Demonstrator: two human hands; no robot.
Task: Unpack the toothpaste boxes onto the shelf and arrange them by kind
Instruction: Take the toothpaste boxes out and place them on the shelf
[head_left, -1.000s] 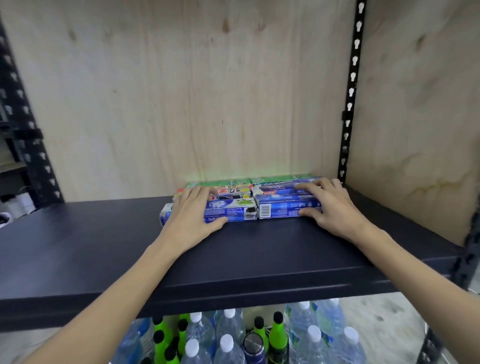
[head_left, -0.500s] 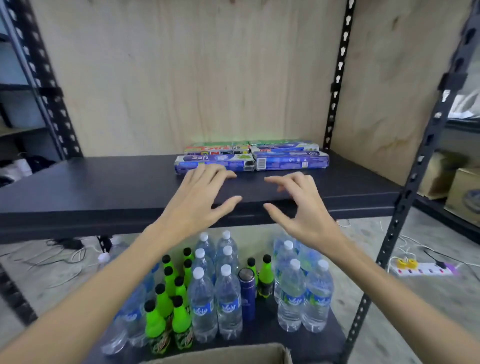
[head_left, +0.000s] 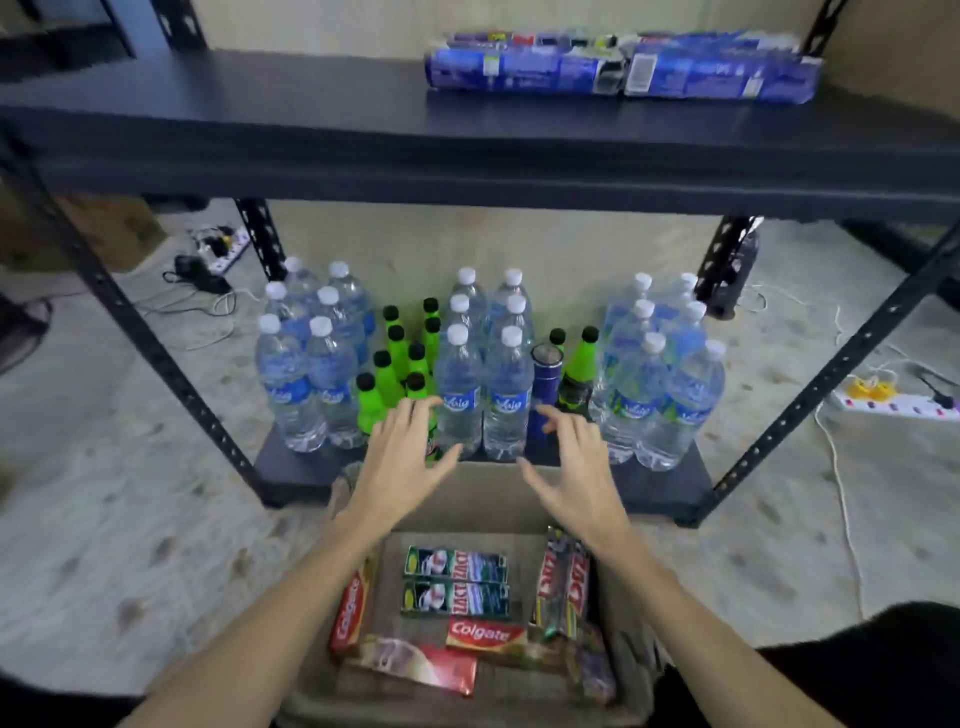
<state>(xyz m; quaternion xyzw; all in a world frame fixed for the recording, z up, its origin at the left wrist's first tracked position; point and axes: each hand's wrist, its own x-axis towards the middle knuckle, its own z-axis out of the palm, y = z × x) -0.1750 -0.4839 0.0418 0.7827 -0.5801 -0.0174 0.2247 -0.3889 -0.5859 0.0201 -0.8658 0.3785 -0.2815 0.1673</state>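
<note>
Both hands, left hand (head_left: 402, 457) and right hand (head_left: 576, 462), hover empty with fingers spread above the carton (head_left: 631, 670) at lower centre. Blue toothpaste boxes (head_left: 623, 65) lie on the shelf (head_left: 260, 109), upper right. Fetching step: next, reach down and grasp the green boxes (head_left: 456, 582).

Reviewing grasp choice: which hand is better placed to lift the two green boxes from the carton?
Left, probably. The left hand hangs open closer above the green boxes; the right hand sits nearer the upright red boxes.
</note>
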